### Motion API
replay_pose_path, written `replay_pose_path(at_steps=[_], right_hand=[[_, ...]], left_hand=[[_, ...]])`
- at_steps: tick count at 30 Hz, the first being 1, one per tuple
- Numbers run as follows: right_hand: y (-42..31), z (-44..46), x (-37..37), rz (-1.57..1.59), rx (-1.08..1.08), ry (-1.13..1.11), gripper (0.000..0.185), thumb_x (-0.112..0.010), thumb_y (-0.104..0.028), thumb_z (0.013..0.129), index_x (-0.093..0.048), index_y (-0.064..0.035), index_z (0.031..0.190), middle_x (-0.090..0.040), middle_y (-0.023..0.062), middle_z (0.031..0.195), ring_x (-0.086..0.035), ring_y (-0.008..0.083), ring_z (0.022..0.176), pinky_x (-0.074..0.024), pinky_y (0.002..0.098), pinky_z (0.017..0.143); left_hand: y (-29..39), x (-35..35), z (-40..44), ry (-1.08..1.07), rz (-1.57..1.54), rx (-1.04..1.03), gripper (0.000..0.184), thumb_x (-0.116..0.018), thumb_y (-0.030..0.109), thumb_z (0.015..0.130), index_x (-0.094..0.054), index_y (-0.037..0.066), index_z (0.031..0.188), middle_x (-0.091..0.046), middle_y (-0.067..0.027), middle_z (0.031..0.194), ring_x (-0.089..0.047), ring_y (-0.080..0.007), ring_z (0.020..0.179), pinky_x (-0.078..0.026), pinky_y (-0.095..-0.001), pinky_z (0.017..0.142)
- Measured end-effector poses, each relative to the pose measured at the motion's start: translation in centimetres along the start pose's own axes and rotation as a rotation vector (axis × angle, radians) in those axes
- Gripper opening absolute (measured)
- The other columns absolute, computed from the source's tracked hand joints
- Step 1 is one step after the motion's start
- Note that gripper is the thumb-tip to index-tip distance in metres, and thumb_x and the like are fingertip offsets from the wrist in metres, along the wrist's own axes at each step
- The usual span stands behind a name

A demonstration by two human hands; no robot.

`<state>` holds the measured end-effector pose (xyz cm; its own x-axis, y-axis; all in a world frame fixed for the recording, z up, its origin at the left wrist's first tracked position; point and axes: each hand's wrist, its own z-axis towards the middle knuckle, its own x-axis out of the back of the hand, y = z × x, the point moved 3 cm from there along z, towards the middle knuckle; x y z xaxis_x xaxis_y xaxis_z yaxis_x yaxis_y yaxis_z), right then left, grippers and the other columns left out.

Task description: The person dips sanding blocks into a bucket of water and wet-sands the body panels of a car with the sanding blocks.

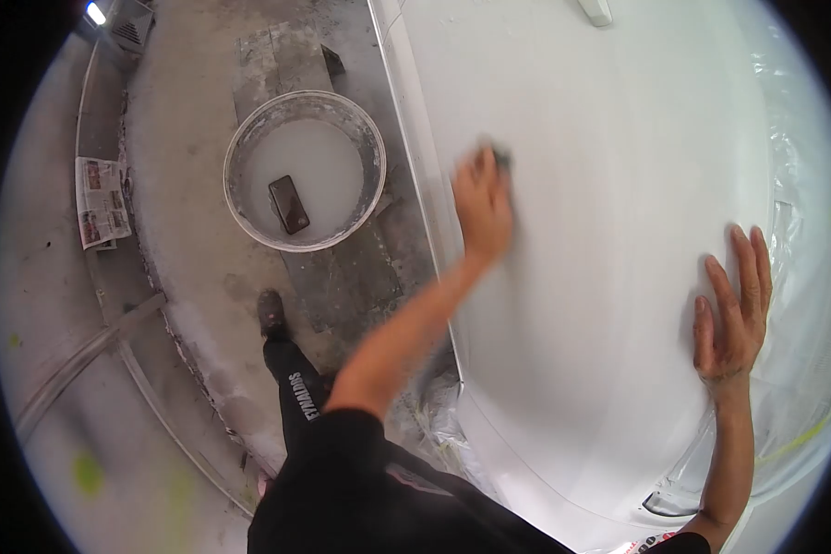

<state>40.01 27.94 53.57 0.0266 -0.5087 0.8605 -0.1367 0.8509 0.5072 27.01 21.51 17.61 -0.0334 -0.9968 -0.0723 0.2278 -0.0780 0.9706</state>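
Observation:
My left hand (pixel 482 208) is closed, fingers curled over a small dark pad (pixel 501 157) pressed to a white car panel (pixel 609 185). Motion blurs the hand, so much of the pad is hidden. Further right, my right hand (pixel 734 319) lies flat on the same panel, fingers spread and nothing in them. The panel has a smooth, pale, matte-looking surface. A white handle-like part (pixel 596 12) sticks out at its top edge.
Left of the car, a round bucket (pixel 234 198) of milky liquid stands on dark boards (pixel 346 286). A dark, phone-shaped object (pixel 289 204) is in it. Clear plastic sheeting (pixel 789 175) borders the panel's right side. Newspaper (pixel 102 203) hangs at the left wall. My shoe (pixel 271 314) is below the bucket.

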Motion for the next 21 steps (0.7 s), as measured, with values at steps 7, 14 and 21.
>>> replay_pose_path(at_steps=[7, 14, 21], right_hand=[[0.4, 0.3, 0.0, -0.020, 0.031, -0.036, 0.043, -0.058, -0.007, 0.090, -0.066, -0.0085, 0.132, -0.051, 0.0209, 0.153, -0.037, 0.0460, 0.148, -0.0323, 0.0562, 0.122], [0.6, 0.0, -0.1, -0.059, 0.038, -0.035, 0.043, -0.058, -0.008, 0.092, -0.065, -0.0108, 0.134, -0.050, 0.0196, 0.154, -0.037, 0.0423, 0.149, -0.0318, 0.0557, 0.123], [0.6, 0.1, -0.1, -0.053, 0.037, -0.040, 0.043, -0.059, -0.008, 0.091, -0.064, -0.0105, 0.134, -0.049, 0.0205, 0.155, -0.038, 0.0457, 0.148, -0.0321, 0.0574, 0.122]], left_hand=[[-2.7, -1.8, 6.3, 0.101, 0.082, 0.024, 0.045, -0.064, 0.000, 0.093, -0.060, -0.006, 0.138, -0.059, -0.0196, 0.128, -0.059, -0.0303, 0.117, -0.048, -0.0384, 0.099], [-3.0, -0.7, 4.5, 0.046, 0.046, 0.060, 0.041, -0.062, 0.013, 0.099, -0.061, -0.006, 0.134, -0.061, -0.0222, 0.122, -0.061, -0.0348, 0.113, -0.048, -0.0432, 0.100], [-6.0, -2.0, 8.7, 0.163, -0.095, 0.234, 0.024, -0.059, 0.015, 0.100, -0.068, -0.005, 0.109, -0.064, -0.0225, 0.111, -0.061, -0.0336, 0.096, -0.050, -0.0402, 0.087]])
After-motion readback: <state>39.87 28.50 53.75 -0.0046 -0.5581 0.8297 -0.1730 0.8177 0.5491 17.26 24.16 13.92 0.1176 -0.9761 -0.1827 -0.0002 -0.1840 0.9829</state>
